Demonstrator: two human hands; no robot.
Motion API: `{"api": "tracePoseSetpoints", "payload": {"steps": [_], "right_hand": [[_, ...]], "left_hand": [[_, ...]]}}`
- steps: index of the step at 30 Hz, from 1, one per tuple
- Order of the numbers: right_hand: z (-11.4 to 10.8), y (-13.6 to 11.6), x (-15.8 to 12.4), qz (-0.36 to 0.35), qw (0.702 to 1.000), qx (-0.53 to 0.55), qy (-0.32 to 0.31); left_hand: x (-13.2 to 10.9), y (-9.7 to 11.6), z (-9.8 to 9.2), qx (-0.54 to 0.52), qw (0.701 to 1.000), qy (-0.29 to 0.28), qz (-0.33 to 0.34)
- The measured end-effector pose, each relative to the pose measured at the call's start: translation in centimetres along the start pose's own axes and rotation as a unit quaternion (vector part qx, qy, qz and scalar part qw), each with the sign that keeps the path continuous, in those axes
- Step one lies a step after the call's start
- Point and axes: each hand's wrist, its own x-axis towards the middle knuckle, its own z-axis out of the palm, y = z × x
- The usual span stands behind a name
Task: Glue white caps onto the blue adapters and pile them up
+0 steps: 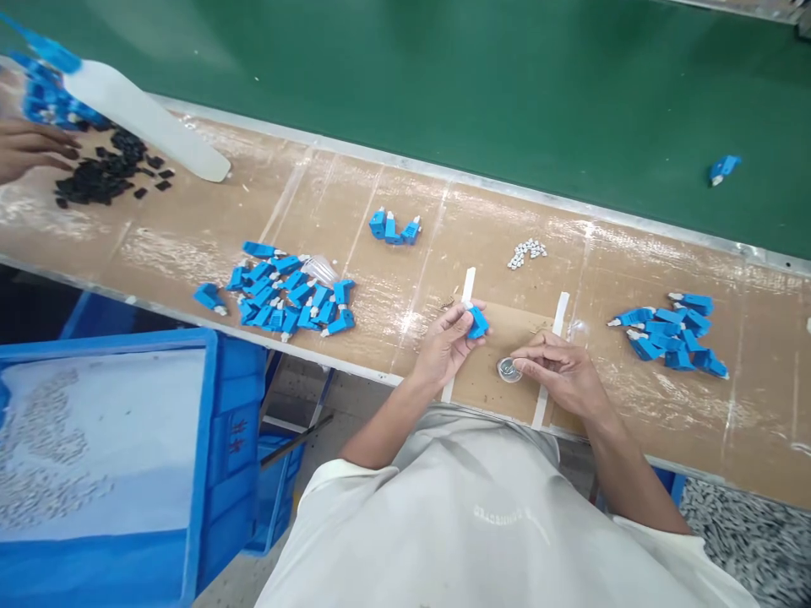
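My left hand (447, 342) is closed around a small blue plastic connector (477, 322), held just above the brown bench top (405, 262). My right hand (561, 367) rests on the bench with its fingertips pinched at a small round metal dish (508, 369); whether anything sits between the fingers is too small to make out. Both hands lie over a cardboard patch bordered by two white tape strips (559, 314).
A pile of blue connectors (288, 295) lies to the left, another pile (675, 333) to the right, three more (394, 228) further back. Small white pieces (525, 252) sit behind the hands. A green conveyor belt (507, 84) carries one blue connector (723, 169). Another person's hand (29, 148) touches black parts (105, 173). A blue crate (120, 464) stands lower left.
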Motion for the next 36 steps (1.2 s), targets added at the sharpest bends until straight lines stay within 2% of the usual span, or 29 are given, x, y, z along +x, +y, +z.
{"api": "tracePoseSetpoints", "payload": {"steps": [7, 15, 18, 22, 25, 29, 33, 36], "right_hand": [[0.8, -0.6, -1.7, -0.084, 0.994, -0.07, 0.015], [0.4, -1.1, -1.8, -0.08, 0.993, -0.079, 0.032], [-0.1, -1.3, -1.6, -0.036, 0.995, -0.03, 0.093], [-0.9, -1.9, -1.4, 0.003, 0.983, 0.106, 0.149], [-1.1, -2.9, -1.5, -0.035, 0.974, 0.136, 0.18], [-0.5, -4.4, -1.7, -0.109, 0.962, 0.078, 0.237], [0.0, -5.2, -1.6, -0.19, 0.948, 0.04, 0.254], [0.1, -5.0, -1.6, -0.212, 0.943, 0.024, 0.254]], "left_hand": [[0.1, -0.2, -0.5, 0.015, 1.0, -0.01, 0.009], [-0.5, -0.7, -0.8, 0.068, 0.997, 0.009, 0.023], [-0.8, -1.1, -0.7, 0.103, 0.994, -0.005, 0.028], [-1.4, -1.7, -0.1, 0.16, 0.987, -0.037, 0.002], [-2.0, -1.9, 0.7, 0.198, 0.978, -0.066, -0.018], [-2.5, -2.0, 1.5, 0.204, 0.971, -0.119, -0.04], [-2.6, -2.0, 2.0, 0.184, 0.974, -0.12, -0.061], [-2.7, -1.9, 2.3, 0.124, 0.982, -0.119, -0.072]]}}
